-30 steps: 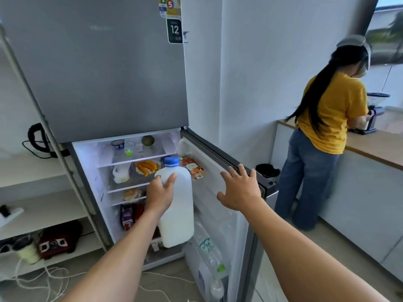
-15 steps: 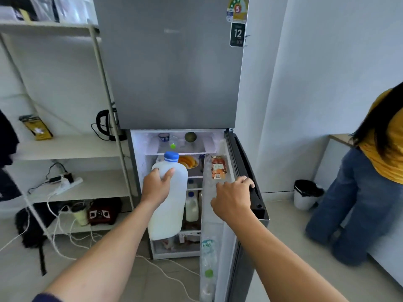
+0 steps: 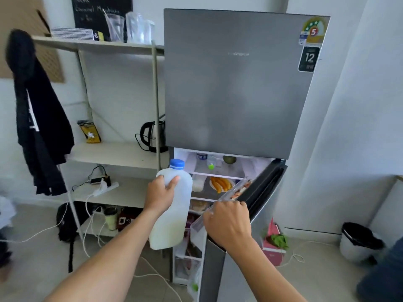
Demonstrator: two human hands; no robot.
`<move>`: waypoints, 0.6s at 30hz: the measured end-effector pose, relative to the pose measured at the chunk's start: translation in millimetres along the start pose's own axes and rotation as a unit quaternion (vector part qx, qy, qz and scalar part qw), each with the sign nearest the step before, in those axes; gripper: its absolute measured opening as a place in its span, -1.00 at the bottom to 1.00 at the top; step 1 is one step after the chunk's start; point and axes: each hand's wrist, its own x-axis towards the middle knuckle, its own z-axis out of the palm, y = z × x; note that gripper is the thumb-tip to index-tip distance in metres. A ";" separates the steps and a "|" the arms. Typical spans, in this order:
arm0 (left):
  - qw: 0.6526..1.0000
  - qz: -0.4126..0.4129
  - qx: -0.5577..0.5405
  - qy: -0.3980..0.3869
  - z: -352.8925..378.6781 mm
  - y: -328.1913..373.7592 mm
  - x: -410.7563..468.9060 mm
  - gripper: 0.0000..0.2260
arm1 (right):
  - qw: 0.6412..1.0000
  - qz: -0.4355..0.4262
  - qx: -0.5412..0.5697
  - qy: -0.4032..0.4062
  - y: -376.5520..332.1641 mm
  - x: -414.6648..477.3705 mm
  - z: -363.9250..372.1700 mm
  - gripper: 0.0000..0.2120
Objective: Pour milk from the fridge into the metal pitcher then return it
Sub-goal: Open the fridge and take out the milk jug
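My left hand (image 3: 160, 196) grips the neck of a white plastic milk jug (image 3: 172, 216) with a blue cap. The jug hangs upright in front of the left side of the open lower compartment of the grey fridge (image 3: 235, 83), with milk only in its lower part. My right hand (image 3: 229, 223) rests on the top edge of the lower fridge door (image 3: 257, 199), which stands partly open. Inside the fridge I see shelves with a plate of orange food (image 3: 220, 184) and small containers. No metal pitcher is in view.
A white shelf unit (image 3: 113, 153) stands left of the fridge with a kettle (image 3: 153, 136), glass jugs on top, a power strip and cables. A black jacket (image 3: 37, 118) hangs at left. A bin (image 3: 359, 243) and a pink box (image 3: 272, 243) sit on the floor at right.
The view has swung left and pulled back. The lower door has swung further toward shut under my right hand. The jug is now left of the opening. The person in yellow has left the view.
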 end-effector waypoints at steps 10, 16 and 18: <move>0.999 -0.042 0.002 0.030 -28.9 -64.1 85.4 -0.55 | 0.986 0.020 0.071 0.148 -52.1 103.8 71.7 -0.80; 0.998 -0.041 0.010 0.035 -53.7 -91.0 132.7 -0.57 | 0.986 -0.001 0.137 0.094 -68.0 158.2 96.8 -0.78; 0.998 -0.035 0.020 0.042 -60.3 -95.2 148.6 -0.58 | 0.984 -0.002 0.163 0.074 -72.6 175.2 103.3 -0.74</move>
